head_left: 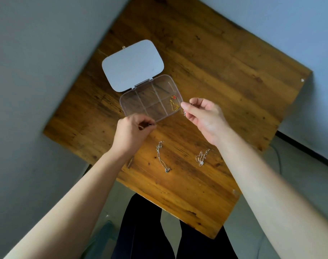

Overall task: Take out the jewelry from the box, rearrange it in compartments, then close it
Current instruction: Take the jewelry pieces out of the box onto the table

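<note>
A clear plastic jewelry box [127,101] with several compartments lies open on the wooden table, its lid [132,65] folded back. A gold chain with a red charm [173,103] rests in the near right compartment. My right hand [202,116] hovers beside the box's right edge, pinching a small silver piece [184,113]. My left hand [133,131] is curled at the box's near edge, fingers closed on something small and dark that I cannot make out. Two silver necklaces lie loose on the table, one [162,157] in the middle and one [202,157] to its right.
The wooden table [224,71] stands against pale walls. A small gold item [123,47] sits behind the lid. My dark-clothed legs [140,230] show under the table's near edge. A dark cable [305,148] runs along the floor at right.
</note>
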